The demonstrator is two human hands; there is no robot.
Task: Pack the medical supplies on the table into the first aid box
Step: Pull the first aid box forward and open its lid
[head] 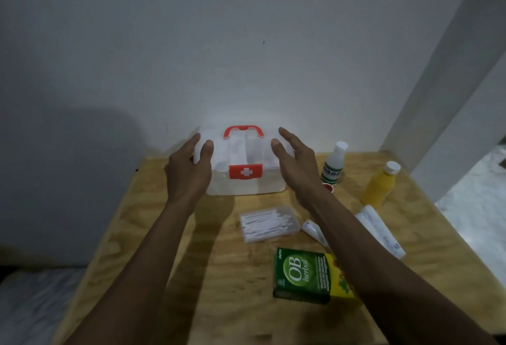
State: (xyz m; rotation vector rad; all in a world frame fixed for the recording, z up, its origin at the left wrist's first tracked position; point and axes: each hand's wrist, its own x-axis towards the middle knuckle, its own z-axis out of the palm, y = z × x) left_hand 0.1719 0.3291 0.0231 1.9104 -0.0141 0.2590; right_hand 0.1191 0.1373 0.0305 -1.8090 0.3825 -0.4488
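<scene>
Barely begun, by the look of it. White translucent plastic first aid box (244, 165) with a red handle and red cross latch standing at the far edge of the pale plywood table (153, 224), against the wall, lid apparently down and latch closed. Left hand (189, 171) at the box's left end, thumb on the lid and fingers round the corner, seemingly touching though not clamped. Right hand (297, 164) spread with fingers relaxed at the box's right end, holding nothing; contact with the lid impossible to judge.

Nothing visibly packed yet (contents behind the cloudy lid unreadable). All supplies out on the table: clear flat case of white cotton swabs (269, 223) just in front of the box; small white tube (312, 229) beside it, partly under the right forearm; green and yellow "OB herbal" carton (308, 276) nearer the body; white bottle with green-striped label (334, 162) and yellow bottle with white cap (381, 184) to the right; long white wrapped roll (382, 231) near the right edge. A small red item by the white bottle too hidden to identify.

Left to do: open the lid, load every item, close up.
</scene>
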